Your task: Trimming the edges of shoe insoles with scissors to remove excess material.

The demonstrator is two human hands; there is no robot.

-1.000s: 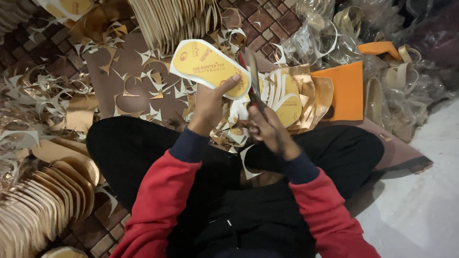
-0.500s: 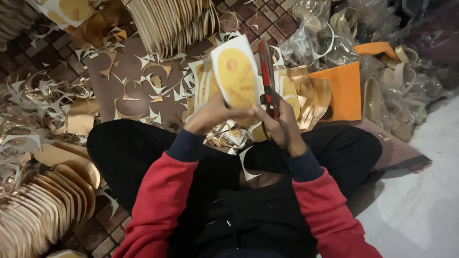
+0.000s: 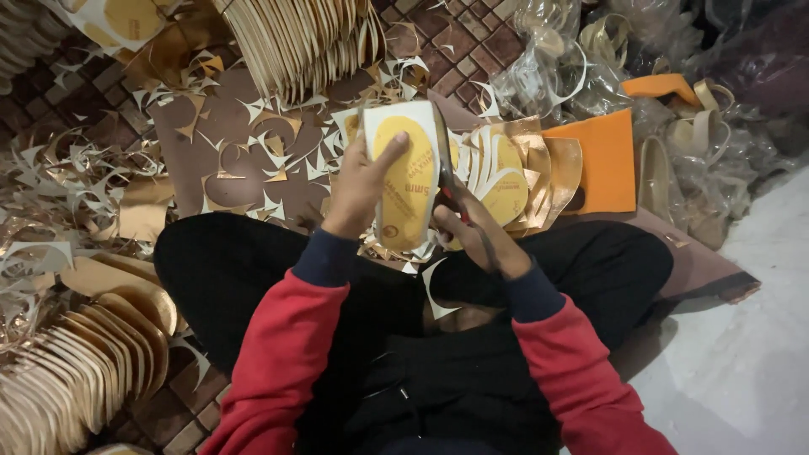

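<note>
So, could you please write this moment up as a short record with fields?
setting: a person sits cross-legged on a tiled floor
left hand: left hand grips a white sheet with a yellow insole shape, held upright
right hand: right hand works scissors along the sheet's right edge
in front: loose cut insoles and an orange sheet
floor: pale offcuts lie scattered
stacks: rows of golden insoles at the left, another stack ahead
right side: clear plastic bags

Red sleeves (image 3: 286, 354) end in navy cuffs (image 3: 324, 257); the top's front is black, and the trousers (image 3: 227, 270) are black too.
</note>
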